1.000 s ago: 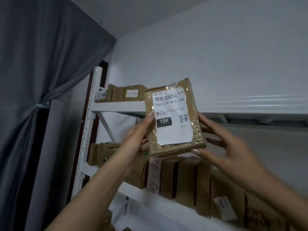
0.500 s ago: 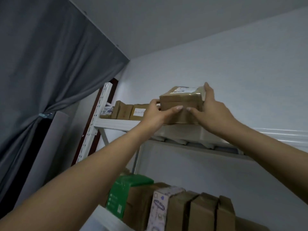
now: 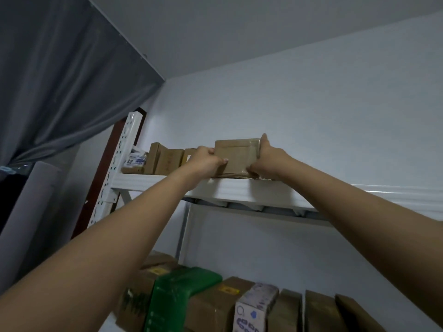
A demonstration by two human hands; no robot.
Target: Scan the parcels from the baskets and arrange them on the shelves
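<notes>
A white metal top shelf (image 3: 239,190) runs across the view from a punched white post (image 3: 119,159) on the left and off the frame to the right. It stands against a plain pale wall (image 3: 311,116) under a grey ceiling (image 3: 239,32). A dark grey curtain (image 3: 60,80) hangs from the ceiling on the left and is gathered in lower down. A dark brown strip (image 3: 105,164) stands just behind the post.

The parcel (image 3: 236,156), brown and wrapped in clear tape, stands upright at the front of the top shelf with its lower edge down on the board. The left hand (image 3: 203,161) grips its left side, fingers curled round the edge and the thumb lying across the front. The right hand (image 3: 268,159) grips its right side, one finger reaching up past the top corner and the thumb pressed low on the front. Both forearms stretch up from the bottom corners and hide part of the shelf's front.

Left of the parcel, a row of brown boxes (image 3: 165,161) stands on the same shelf, and the left hand covers the nearest one. A white and blue packet (image 3: 135,160) lies beside the post.

On the shelf below, a green box (image 3: 177,291) leans over brown cartons (image 3: 318,312) standing in a row, with a white box with blue print (image 3: 256,305) among them.
</notes>
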